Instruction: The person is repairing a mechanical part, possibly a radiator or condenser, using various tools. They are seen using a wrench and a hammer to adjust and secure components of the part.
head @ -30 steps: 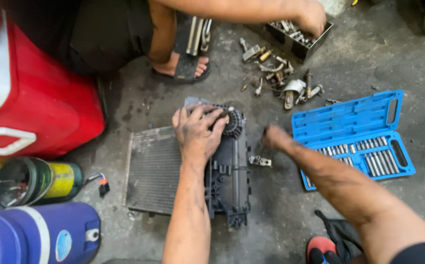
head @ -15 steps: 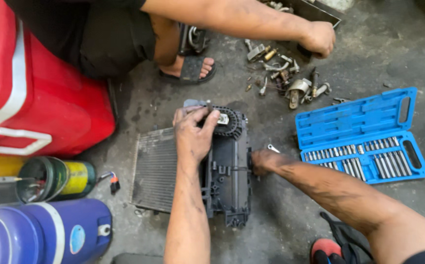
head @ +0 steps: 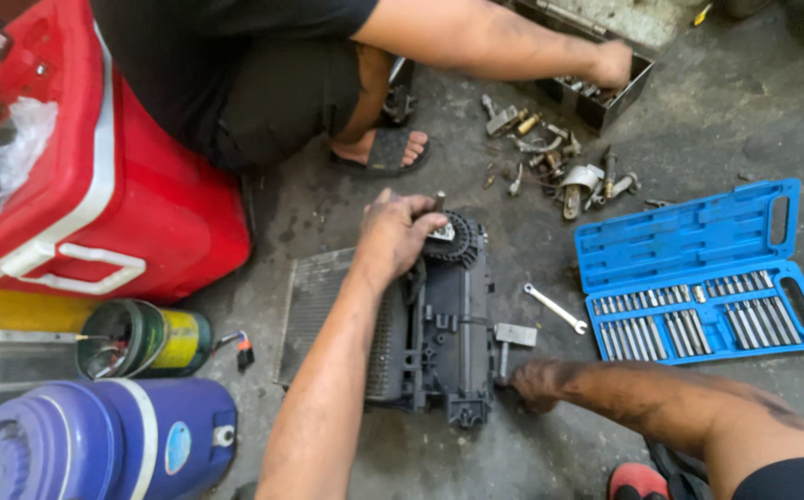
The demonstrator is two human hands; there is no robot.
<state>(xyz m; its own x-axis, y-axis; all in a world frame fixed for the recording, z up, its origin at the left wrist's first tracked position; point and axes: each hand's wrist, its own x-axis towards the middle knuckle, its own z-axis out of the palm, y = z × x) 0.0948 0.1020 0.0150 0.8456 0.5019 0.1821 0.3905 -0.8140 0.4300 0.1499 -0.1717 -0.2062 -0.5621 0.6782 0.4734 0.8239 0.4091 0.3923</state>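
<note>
Our left hand [head: 392,236] grips the top end of the black housing [head: 443,324], which lies lengthwise on the floor [head: 346,213]. Our right hand [head: 536,382] presses its lower right edge, grasp unclear; the wrench [head: 555,308] lies just right.

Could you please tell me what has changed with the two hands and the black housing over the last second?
The right hand drew back from the housing's upper right side to its lower right edge, near the small grey block. A small spanner now lies uncovered on the floor. The left hand stayed on top of the black housing, by the round toothed part. The blue tool case stayed open.
</note>
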